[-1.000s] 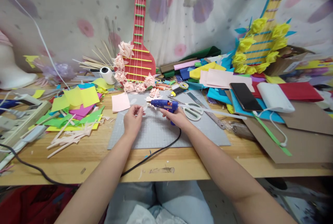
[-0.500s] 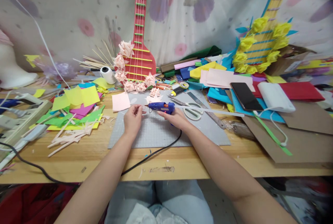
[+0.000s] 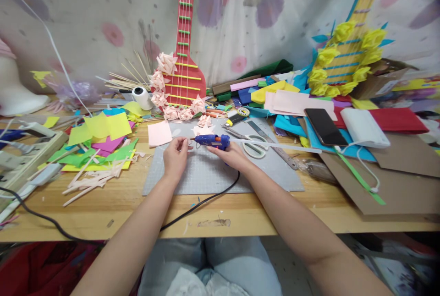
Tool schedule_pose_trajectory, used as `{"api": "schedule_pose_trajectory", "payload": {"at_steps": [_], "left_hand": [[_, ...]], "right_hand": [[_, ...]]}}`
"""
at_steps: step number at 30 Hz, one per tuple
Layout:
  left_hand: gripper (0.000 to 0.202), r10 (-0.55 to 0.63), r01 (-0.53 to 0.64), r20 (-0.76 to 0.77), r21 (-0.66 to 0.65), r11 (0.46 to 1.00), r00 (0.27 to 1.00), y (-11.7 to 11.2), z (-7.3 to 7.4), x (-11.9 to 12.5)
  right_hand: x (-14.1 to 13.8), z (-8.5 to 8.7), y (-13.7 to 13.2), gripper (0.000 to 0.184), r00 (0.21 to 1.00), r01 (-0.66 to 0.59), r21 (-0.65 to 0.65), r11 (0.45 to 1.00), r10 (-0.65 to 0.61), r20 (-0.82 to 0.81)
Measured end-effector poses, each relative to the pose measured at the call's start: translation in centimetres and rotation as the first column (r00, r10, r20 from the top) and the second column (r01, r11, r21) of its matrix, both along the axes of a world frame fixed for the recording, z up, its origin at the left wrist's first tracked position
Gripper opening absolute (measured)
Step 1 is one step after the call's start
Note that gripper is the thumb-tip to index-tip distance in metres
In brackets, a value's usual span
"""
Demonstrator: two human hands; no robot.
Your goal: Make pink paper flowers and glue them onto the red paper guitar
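My right hand (image 3: 232,155) is wrapped round a blue hot glue gun (image 3: 210,140) with a long glue stick (image 3: 292,147) sticking out of its back. The gun's nozzle points left, close to the fingertips of my left hand (image 3: 176,153). Those fingers are pinched together; whatever they hold is too small or hidden to make out. Both hands are above a grey cutting mat (image 3: 202,179). Just beyond the gun lie a pale pink paper flower (image 3: 205,122) and a pink paper square (image 3: 159,134).
A red paper guitar (image 3: 184,76) with pink flowers stands behind the mat. Scissors (image 3: 254,147), a metal ruler (image 3: 275,147) and a yellow cutter (image 3: 237,116) lie right of the gun. Paper scraps (image 3: 103,131) and a power strip (image 3: 32,158) are left; a phone (image 3: 325,126) and cardboard (image 3: 385,190) right.
Almost nothing differs. The glue gun has shifted very slightly left, its nozzle nearer my left fingertips.
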State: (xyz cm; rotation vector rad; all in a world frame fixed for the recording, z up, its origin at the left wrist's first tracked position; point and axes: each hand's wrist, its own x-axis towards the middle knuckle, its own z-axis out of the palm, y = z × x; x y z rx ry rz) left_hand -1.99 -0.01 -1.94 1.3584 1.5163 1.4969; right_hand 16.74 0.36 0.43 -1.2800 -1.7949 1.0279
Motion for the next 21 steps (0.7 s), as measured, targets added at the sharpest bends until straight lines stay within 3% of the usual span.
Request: {"api": "schedule_pose_trajectory", "payload": {"at_steps": [8,17,21], "left_hand": [[0.022,0.002,-0.002,-0.007,0.001,1.000,1.000,0.09,-0.09,-0.03],[0.022,-0.001,0.001,0.011,-0.004,1.000,1.000,-0.07,0.14,0.04],[0.023,-0.004,0.003,0.072,0.014,1.000,0.997,-0.11,0.26,-0.01]], "right_hand": [[0.17,-0.48,0.41,0.042,0.997,0.067,-0.013,0.998,-0.068,-0.048],[0.43,0.15,0.27,0.038,0.992,0.113,-0.022,0.993,-0.114,-0.062],[0.99,0.09,0.59,0.039,0.965,0.222,-0.086,0.971,-0.231,-0.120]]}}
